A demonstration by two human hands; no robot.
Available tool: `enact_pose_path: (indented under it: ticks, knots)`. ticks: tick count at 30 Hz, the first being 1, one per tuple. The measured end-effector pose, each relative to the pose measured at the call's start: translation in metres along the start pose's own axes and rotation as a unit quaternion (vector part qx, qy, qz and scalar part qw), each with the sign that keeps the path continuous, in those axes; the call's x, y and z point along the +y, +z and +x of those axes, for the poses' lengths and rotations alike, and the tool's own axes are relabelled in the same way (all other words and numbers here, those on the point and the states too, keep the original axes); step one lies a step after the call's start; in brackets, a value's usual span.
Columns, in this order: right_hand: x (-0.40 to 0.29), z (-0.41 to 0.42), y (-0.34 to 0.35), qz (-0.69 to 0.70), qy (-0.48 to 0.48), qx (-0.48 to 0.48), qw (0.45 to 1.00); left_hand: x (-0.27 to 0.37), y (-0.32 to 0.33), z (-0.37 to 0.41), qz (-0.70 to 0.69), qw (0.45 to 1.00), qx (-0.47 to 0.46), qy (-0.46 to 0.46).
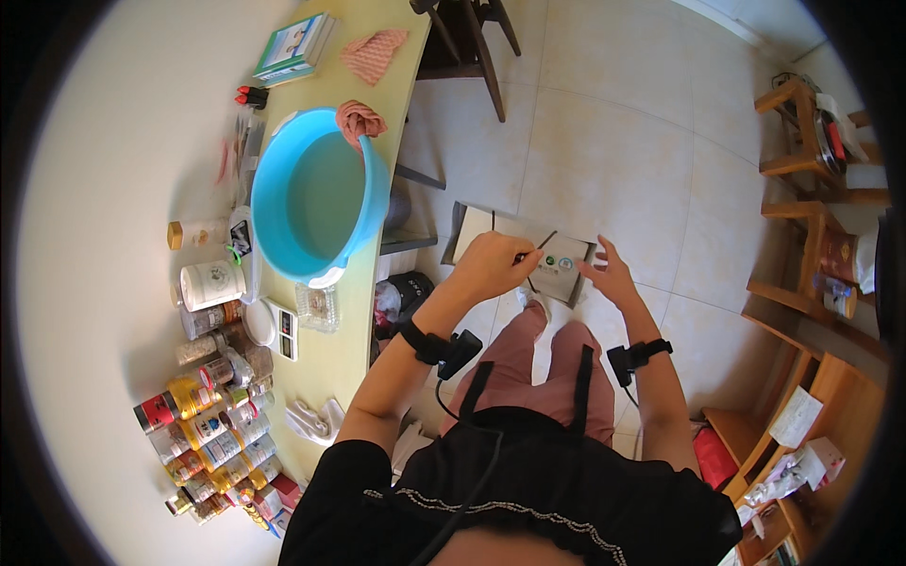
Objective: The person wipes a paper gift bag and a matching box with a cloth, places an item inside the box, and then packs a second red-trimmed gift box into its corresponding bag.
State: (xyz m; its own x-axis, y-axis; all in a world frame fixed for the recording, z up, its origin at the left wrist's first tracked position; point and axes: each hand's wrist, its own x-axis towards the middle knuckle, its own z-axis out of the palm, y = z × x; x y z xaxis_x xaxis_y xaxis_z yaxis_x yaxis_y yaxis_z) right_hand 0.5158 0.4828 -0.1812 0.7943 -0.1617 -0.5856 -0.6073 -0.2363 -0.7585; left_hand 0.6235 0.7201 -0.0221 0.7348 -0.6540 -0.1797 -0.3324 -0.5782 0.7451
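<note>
My left hand is closed on the dark cord handle of a paper shopping bag. The beige bag has dark sides and bears writing and round logos; it is in front of my legs, above or on the floor, which I cannot tell. My right hand is just off the bag's right edge, fingers apart, holding nothing. A second stretch of cord shows near the bag's far left part. Both wrists wear black straps with small devices.
On the table at left are a blue basin of water with a pink cloth over its rim, a kitchen scale, books and many jars. A dark chair stands beyond; wooden stools are at right.
</note>
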Motion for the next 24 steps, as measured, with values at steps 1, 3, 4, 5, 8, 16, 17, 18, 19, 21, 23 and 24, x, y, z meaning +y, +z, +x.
enact_pose_path:
  ticks: [1,3,4,5,8,16,17,18,19,21,23,24]
  knots:
    - [-0.003,0.016,0.007,0.015,0.031,-0.023,0.999,-0.013,-0.002,0.010,0.007,1.000,0.002,0.000]
    - [-0.001,0.048,0.027,0.043,0.095,-0.069,0.992,-0.035,-0.008,0.026,0.009,1.000,0.004,-0.005]
    - [0.003,0.062,0.041,0.062,0.105,-0.058,0.991,-0.043,-0.011,0.032,0.007,1.000,0.006,-0.006]
    - [0.007,0.079,0.050,0.086,0.116,-0.072,0.987,-0.052,-0.015,0.038,0.004,1.000,0.012,-0.016]
    - [0.002,0.122,0.066,0.140,0.156,-0.112,0.971,-0.071,-0.026,0.053,0.000,0.998,0.035,-0.042]
    - [-0.029,0.185,0.069,-0.196,-0.015,-0.166,0.966,-0.103,-0.015,0.038,0.007,0.987,0.103,-0.124]
    - [-0.022,0.193,0.072,-0.271,-0.072,-0.172,0.944,-0.108,-0.004,0.033,0.010,0.983,0.118,-0.144]
    - [-0.042,0.187,0.074,-0.309,-0.144,-0.167,0.925,-0.110,0.004,0.023,0.019,0.975,0.136,-0.173]
    - [-0.060,0.180,0.073,-0.326,-0.221,-0.176,0.902,-0.106,0.011,0.011,-0.008,0.967,0.151,-0.203]
    - [-0.090,0.172,0.075,-0.336,-0.374,-0.192,0.843,-0.099,0.029,-0.010,-0.012,0.951,0.197,-0.240]
    - [-0.056,0.108,0.109,-0.342,-0.432,-0.265,0.791,-0.097,0.100,-0.075,0.015,0.937,0.199,-0.288]
    - [-0.035,0.095,0.111,-0.346,-0.472,-0.318,0.746,-0.092,0.125,-0.086,0.012,0.934,0.197,-0.297]
